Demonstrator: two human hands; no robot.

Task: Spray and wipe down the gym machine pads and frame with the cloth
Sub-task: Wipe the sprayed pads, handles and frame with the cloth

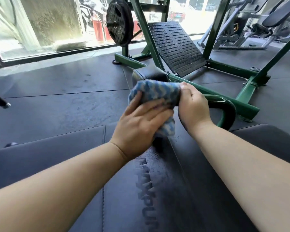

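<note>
A blue and white patterned cloth (155, 93) is bunched between both my hands above the far end of the black machine pad (157, 190), which bears embossed lettering. My left hand (139, 121) grips the cloth's lower part from the left. My right hand (193, 104) pinches its right end. Just beyond the cloth sits a smaller black pad (149, 73). The green frame (241, 96) runs off to the right, and its curved green handle (228, 111) lies right of my right hand. No spray bottle is in view.
A black ribbed footplate (176, 47) leans in the green frame ahead. A black weight plate (119, 22) hangs on a peg at the back left. Grey machines (251, 24) stand at the back right. Dark rubber flooring (57, 97) spreads to the left, below a large window (40, 22).
</note>
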